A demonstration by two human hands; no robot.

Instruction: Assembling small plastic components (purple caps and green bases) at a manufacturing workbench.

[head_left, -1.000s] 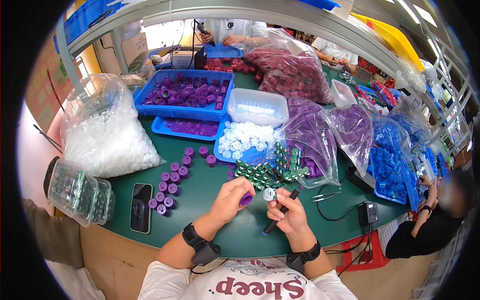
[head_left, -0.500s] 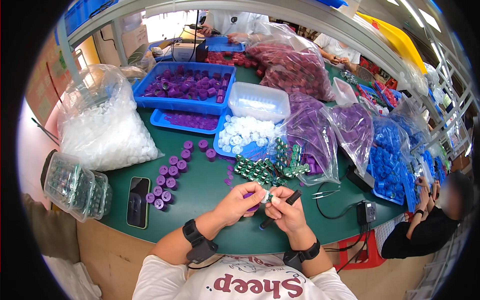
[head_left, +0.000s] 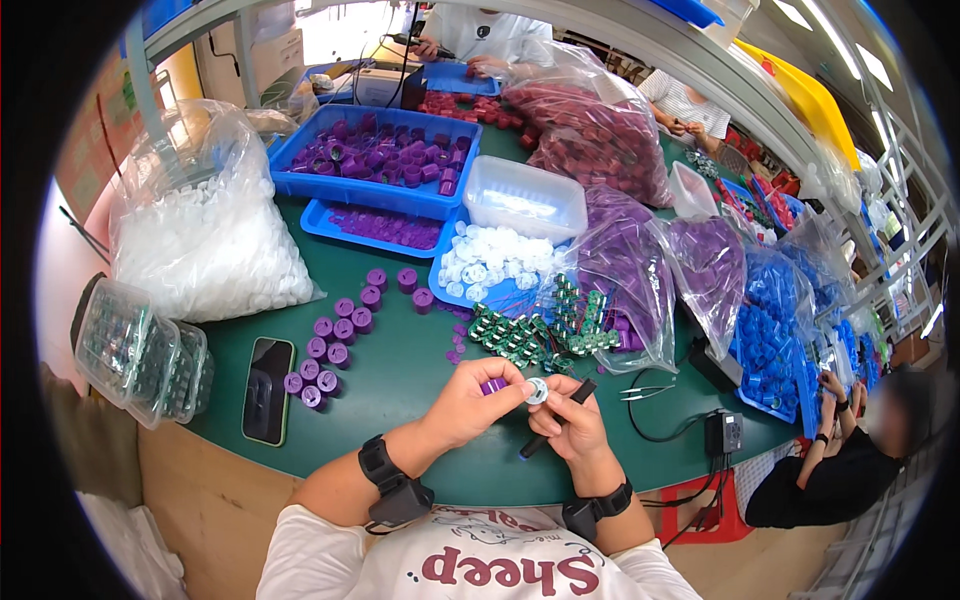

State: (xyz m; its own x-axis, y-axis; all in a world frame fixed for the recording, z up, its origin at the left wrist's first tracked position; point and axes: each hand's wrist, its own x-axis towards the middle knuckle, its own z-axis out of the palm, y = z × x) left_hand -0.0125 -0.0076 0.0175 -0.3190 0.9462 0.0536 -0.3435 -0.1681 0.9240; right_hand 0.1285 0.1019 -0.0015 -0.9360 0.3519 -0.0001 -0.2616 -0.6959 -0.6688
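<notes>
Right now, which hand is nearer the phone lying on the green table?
Left. The left hand is over the table's front middle, with the phone out to its left past the loose purple caps. The right hand is farther right, holding a black tool.

Matt green worktop point(head_left: 400, 375); glossy purple plastic caps point(head_left: 335, 345); clear crinkled plastic bag point(head_left: 195, 215) of white caps; smooth blue plastic tray point(head_left: 300, 150); glossy black phone point(head_left: 268, 390).

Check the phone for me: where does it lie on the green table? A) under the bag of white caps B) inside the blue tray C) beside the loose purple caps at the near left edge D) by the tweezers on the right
C: the phone lies flat at the table's near left edge, just left of the loose purple caps.
</notes>
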